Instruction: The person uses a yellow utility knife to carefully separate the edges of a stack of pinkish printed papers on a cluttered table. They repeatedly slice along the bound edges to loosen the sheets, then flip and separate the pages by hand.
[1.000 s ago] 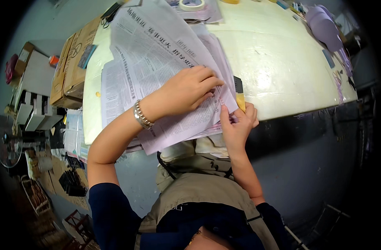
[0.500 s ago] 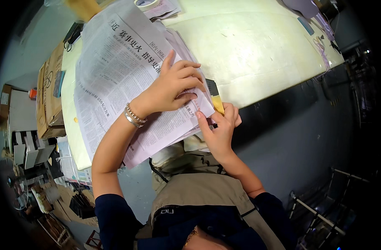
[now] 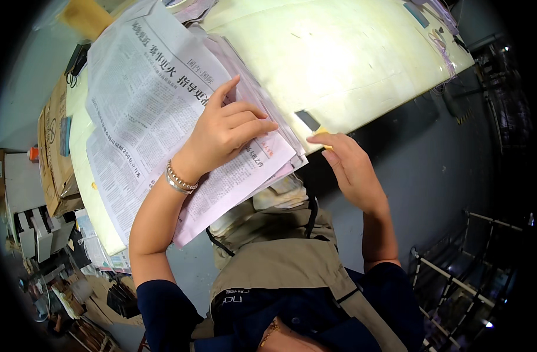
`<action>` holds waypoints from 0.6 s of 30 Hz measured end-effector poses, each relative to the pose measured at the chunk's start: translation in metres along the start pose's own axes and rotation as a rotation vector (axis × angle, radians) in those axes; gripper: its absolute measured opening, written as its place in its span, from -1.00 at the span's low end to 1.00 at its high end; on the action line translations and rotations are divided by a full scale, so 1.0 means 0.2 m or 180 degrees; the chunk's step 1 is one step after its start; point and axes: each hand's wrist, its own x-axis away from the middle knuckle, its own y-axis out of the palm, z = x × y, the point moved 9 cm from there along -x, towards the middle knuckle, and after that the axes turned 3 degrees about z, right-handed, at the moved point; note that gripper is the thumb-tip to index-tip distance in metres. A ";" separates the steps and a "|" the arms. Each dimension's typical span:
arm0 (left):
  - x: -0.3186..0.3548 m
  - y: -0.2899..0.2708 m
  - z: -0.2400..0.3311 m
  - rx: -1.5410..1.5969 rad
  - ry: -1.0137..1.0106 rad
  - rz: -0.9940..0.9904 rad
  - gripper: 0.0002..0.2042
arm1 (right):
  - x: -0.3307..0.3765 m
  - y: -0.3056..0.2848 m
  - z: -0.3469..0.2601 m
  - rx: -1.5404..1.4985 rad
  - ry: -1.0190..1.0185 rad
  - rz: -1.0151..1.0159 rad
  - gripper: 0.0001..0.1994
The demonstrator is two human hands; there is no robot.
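Note:
A sheet of newspaper (image 3: 142, 88) lies on a stack of paper sheets (image 3: 245, 70) at the table's near edge. My left hand (image 3: 224, 132) rests on the newspaper, fingers apart, the index finger stretched toward the far side. To the right of the stack, my right hand (image 3: 353, 170) has its fingers closed round the yellow handle of a scraper (image 3: 307, 120). The scraper's dark, flat blade points away to the left over the table edge. Part of its handle is hidden beneath my fingers.
The pale table (image 3: 315, 53) reaches far to the right. A tape roll (image 3: 176, 3) sits past the newspaper. Left of the table stands a cardboard box (image 3: 56, 152). A blue-grey strip (image 3: 416, 15) and purple string (image 3: 441, 47) lie far right; a metal rack (image 3: 450, 278) stands lower right.
My right hand has let go of the newspaper's near right corner, moved right and taken the scraper's handle. My left hand stays on the newspaper, fingers straighter. The view has shifted slightly.

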 end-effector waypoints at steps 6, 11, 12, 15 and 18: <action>0.01 0.03 0.02 -0.0391 0.0099 -0.0085 -0.85 | 0.00 -0.01 0.06 -0.0307 0.0913 -0.0330 -0.46; 0.02 0.02 0.06 -0.0691 0.0357 0.0027 -0.82 | 0.01 0.01 0.07 -0.0360 0.0687 -0.0198 -0.49; 0.02 0.03 0.06 -0.0712 0.0361 -0.0003 -0.81 | 0.01 0.01 0.07 -0.0383 0.0686 -0.0183 -0.50; 0.03 0.03 0.06 -0.0756 0.0395 -0.0048 -0.80 | 0.01 0.02 0.08 -0.0446 0.0651 -0.0123 -0.52; 0.03 0.03 0.07 -0.0782 0.0433 -0.0051 -0.77 | 0.02 0.03 0.09 -0.0448 0.0753 -0.0194 -0.52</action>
